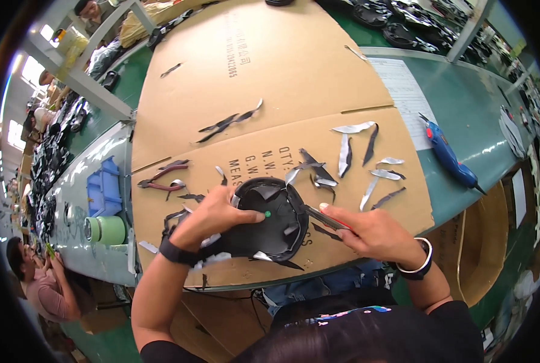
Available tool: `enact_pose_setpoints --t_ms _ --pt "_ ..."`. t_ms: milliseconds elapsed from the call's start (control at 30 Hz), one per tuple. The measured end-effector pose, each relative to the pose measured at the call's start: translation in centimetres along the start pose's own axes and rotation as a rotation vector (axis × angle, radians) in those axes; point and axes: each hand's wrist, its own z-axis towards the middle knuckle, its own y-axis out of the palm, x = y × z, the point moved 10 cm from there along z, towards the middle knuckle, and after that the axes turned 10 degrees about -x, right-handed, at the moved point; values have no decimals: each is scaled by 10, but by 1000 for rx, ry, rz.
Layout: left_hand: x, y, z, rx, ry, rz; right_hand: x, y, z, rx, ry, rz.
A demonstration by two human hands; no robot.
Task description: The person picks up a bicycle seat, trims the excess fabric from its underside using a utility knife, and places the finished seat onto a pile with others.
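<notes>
My left hand (pixel 217 213) grips a black moulded, bowl-like piece (pixel 255 235), its thumb pressed inside near a small green dot. Thin black and silver flaps stick out along the rim of this piece. In my right hand (pixel 376 235) is a utility knife (pixel 329 219) with a dark and red body, its tip at the right edge of the piece. Cut black-and-silver strips (pixel 345 155) lie scattered beyond it and to both sides. Wire nippers with dark red handles (pixel 166 176) rest to the left of my left hand.
A flattened cardboard sheet (pixel 191 78) covers the middle of the green table. A blue power tool (pixel 448 154) and a written paper (pixel 396 88) lie right. At left are a blue bin (pixel 103 186) and green cup (pixel 105 230). A person (pixel 51 284) sits beyond the left edge.
</notes>
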Motion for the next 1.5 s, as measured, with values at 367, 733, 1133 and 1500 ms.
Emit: enact_pose_setpoints --t_ms 367,733,1133,1500 --pt "-36 55 -77 721 153 -442 -2 56 -45 6 45 301" --pt "-19 123 -137 1164 173 -2 -2 31 -68 264 85 567" --pt "-8 95 -121 1025 180 65 11 -74 -22 937 63 -198" --pt "26 -82 42 176 270 -864 53 -167 -14 -20 238 -456"
